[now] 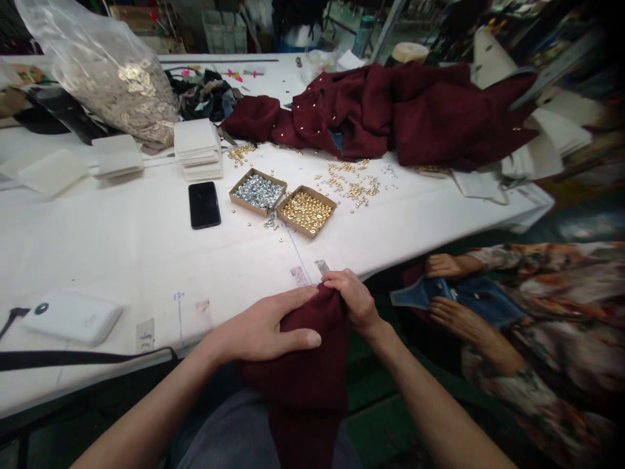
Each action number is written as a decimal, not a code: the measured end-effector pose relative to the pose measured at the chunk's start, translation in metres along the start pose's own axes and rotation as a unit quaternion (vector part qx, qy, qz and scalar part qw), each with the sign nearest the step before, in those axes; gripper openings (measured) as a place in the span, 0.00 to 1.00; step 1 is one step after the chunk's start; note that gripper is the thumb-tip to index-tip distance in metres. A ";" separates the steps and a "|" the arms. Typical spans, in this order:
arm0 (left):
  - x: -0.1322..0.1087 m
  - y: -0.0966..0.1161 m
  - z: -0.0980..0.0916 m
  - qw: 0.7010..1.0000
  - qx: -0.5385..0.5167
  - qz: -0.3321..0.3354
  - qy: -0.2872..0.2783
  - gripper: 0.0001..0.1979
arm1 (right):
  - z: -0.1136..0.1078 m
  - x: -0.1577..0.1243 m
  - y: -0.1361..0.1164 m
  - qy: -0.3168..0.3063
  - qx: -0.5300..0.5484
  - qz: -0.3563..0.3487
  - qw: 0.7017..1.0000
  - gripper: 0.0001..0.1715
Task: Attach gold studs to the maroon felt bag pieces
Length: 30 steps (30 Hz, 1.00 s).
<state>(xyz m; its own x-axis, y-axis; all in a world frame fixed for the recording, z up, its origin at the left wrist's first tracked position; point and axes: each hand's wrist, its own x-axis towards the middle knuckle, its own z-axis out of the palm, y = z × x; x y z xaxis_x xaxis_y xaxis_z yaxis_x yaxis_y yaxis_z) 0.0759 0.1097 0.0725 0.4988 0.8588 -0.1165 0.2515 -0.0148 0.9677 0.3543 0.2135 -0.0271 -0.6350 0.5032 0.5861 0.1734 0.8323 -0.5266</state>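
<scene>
A maroon cloth piece (312,371) hangs over my lap, with its upper end raised at the table's front edge. My left hand (263,326) holds its left side, the thumb lying on the near face and the fingers reaching along the top edge. At the upper right corner, my right hand (354,299) is closed on the same cloth, fingertips pinching the edge. Both hands nearly meet at that end. Beyond them stand a small cardboard box of gold-coloured studs (307,212) and another of silver-coloured studs (258,191).
Maroon garments (361,111) lie heaped at the back. Loose gold studs (346,179) are scattered before them. A black phone (204,205), stacked white cards (198,150), a plastic bag of metal pieces (131,85) and a white power bank (73,317) occupy the left. A co-worker's hands (454,312) hold denim at right.
</scene>
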 end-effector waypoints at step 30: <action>0.249 -0.010 -0.101 0.864 0.481 -0.100 0.110 0.20 | 0.016 0.009 -0.003 0.037 0.081 0.113 0.990 0.10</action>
<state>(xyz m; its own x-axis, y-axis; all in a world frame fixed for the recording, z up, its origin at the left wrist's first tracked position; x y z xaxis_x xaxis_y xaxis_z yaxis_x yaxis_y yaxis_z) 0.1136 0.3751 0.0563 0.2229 0.9683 -0.1125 0.9399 -0.1829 0.2882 0.3361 0.2121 -0.0303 -0.5360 0.6925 0.4828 0.1784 0.6519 -0.7370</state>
